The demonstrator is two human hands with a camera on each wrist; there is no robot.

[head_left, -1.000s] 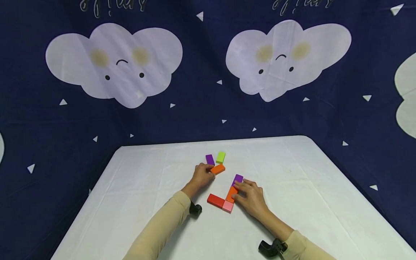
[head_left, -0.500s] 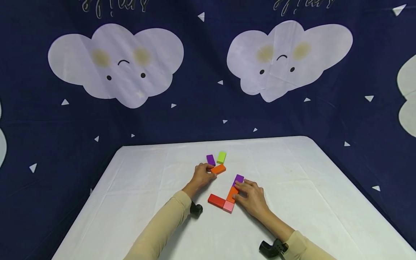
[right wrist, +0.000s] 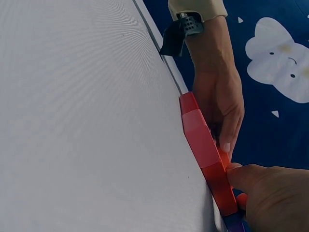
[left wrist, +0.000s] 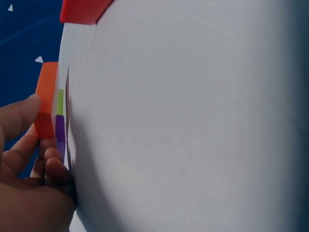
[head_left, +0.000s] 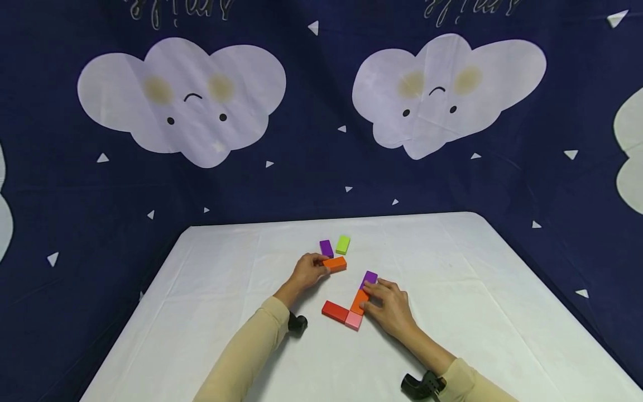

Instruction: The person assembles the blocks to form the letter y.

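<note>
In the head view my left hand [head_left: 307, 272] pinches an orange block [head_left: 337, 264] by its left end. The left wrist view shows this orange block [left wrist: 47, 92] between thumb and fingers, tipped up, with a shadow on the cloth beneath. My right hand [head_left: 394, 308] rests its thumb and fingertips on an L-shaped row: the thumb at a second orange block [head_left: 357, 302], the fingers by a purple block [head_left: 370, 276]. A pink block [head_left: 354, 320] forms the corner, and a red block [head_left: 334, 311] extends left from it.
Behind the left hand lie another purple block [head_left: 326, 248] and a lime green block [head_left: 343, 244]. A white cloth [head_left: 452, 268] covers the table. A dark blue curtain [head_left: 311, 190] with clouds hangs behind it.
My left hand has drawn the orange block slightly left and toward me, turning it a little. My right hand and the L-shaped row keep their places.
</note>
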